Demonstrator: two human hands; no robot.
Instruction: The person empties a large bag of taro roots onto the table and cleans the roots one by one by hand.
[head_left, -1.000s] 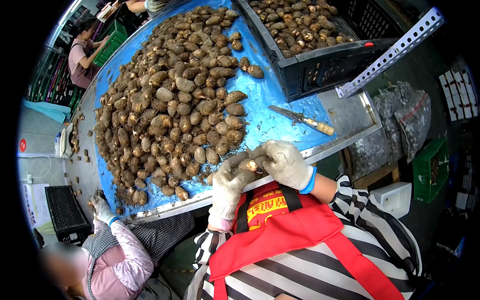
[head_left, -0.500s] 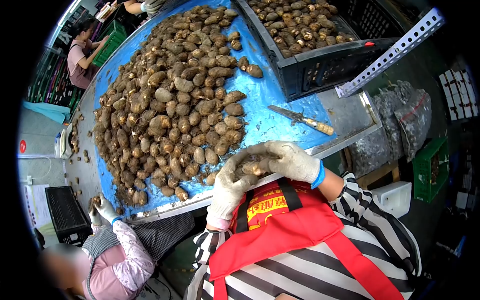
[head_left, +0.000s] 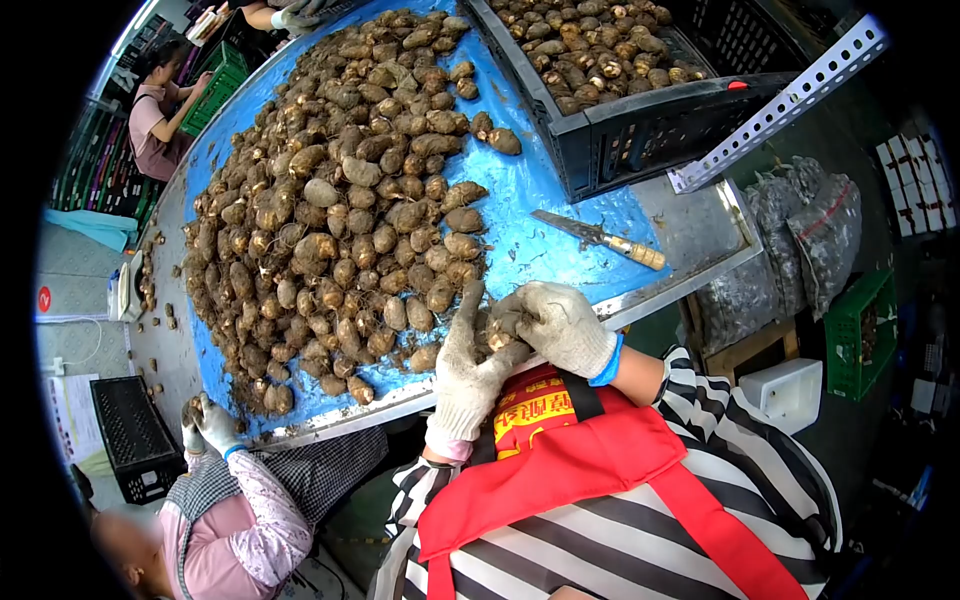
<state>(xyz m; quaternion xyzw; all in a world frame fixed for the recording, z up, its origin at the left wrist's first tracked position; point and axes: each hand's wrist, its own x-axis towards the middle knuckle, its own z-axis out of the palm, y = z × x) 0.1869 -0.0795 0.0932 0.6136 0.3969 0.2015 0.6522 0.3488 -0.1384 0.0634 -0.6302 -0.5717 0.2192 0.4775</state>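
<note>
Gloved L hand (head_left: pixel 465 378), half open, touches tuber (head_left: pixel 498 339) gripped in curled R hand (head_left: pixel 563 328), nr table's (head_left: pixel 700 235) near edge; knife (head_left: pixel 632 250) beyond.

brown tuber (head_left: pixel 497 334), partly pale, roughly rounded, between gloved hands (head_left: pixel 468 372) (head_left: pixel 566 330)

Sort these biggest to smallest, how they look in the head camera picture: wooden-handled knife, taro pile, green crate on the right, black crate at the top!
1. Taro pile
2. Black crate
3. Green crate, farther off, so it looks smaller than up close
4. Knife, long but very thin
</note>
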